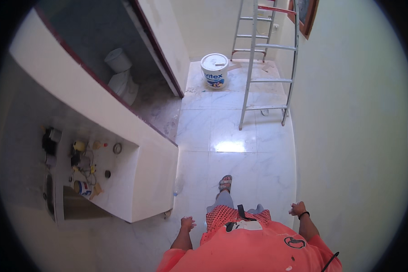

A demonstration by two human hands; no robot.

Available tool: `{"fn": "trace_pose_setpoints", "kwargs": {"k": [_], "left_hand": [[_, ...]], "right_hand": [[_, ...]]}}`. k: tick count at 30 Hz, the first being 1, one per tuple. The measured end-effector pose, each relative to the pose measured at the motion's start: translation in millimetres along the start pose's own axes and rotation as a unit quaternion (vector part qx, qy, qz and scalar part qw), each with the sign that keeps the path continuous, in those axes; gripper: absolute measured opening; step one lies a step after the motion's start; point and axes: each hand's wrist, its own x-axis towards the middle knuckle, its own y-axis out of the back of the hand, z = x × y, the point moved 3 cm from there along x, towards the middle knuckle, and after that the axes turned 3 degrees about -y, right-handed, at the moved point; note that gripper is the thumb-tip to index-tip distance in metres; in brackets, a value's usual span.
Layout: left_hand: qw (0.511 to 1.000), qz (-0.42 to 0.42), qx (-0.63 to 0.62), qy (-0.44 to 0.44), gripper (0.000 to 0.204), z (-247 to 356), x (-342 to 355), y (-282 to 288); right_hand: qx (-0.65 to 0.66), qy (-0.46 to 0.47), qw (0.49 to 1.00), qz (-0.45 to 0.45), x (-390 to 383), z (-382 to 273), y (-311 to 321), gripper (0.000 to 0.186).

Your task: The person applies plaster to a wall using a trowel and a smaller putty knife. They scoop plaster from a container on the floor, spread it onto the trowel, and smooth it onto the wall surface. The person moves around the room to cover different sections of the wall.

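My left hand (188, 222) hangs beside my left hip over the tiled floor, fingers loosely bent and a little apart, holding nothing that I can see. On the other side, my right hand (297, 209) is held out near the right wall with its fingers curled in; no object shows in it. A dark band circles that wrist. Both hands have whitish marks on the fingers. Ahead on the floor stands a white lidded paint bucket (214, 72), with a small flat piece on its lid. An aluminium stepladder (271, 80) stands to its right.
A counter (122, 181) at the left bears a tin (82, 187), a tape roll (117, 148), tools and a sink. Behind a doorway is a toilet (122, 86). The pale right wall (349, 136) runs alongside me. Scraps lie near the ladder's feet.
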Motion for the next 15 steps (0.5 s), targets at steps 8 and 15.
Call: {"fn": "trace_pose_setpoints", "kwargs": {"k": [8,15], "left_hand": [[0.9,-0.163,0.322,-0.245,0.024,353.0,51.9,-151.1],[0.823,-0.235,0.389,-0.341,0.024,511.6,55.6,-372.1]], "right_hand": [[0.147,-0.028,0.987,0.052,-28.6,-39.0,-10.5,0.025],[0.262,-0.147,0.95,0.085,20.5,-29.2,-22.8,0.019]]}}
